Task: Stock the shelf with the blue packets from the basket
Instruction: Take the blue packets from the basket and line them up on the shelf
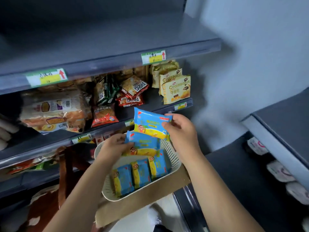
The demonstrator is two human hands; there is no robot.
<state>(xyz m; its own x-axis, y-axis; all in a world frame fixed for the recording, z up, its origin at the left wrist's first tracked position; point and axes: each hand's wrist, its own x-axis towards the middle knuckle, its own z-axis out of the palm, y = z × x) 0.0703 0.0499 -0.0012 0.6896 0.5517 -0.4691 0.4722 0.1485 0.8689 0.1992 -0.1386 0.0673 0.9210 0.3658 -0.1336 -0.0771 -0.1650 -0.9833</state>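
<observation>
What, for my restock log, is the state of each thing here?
Right hand, holds one blue packet up by the shelf.
Left hand, grips second packet at basket's far end.
Basket, three packets stand inside.
Croissant packs, upright on shelf.

One head-worn view.
It looks forward and down, close over the basket, facing the shelf.

Croissant packets: "Croissant" and "牛角包", at the right end of the middle shelf.
Red packet: "8.0", lower left corner.
Price tags: red up-arrows, on the upper shelf edge; handwriting illegible.
Blue packet: print too blurred.
</observation>
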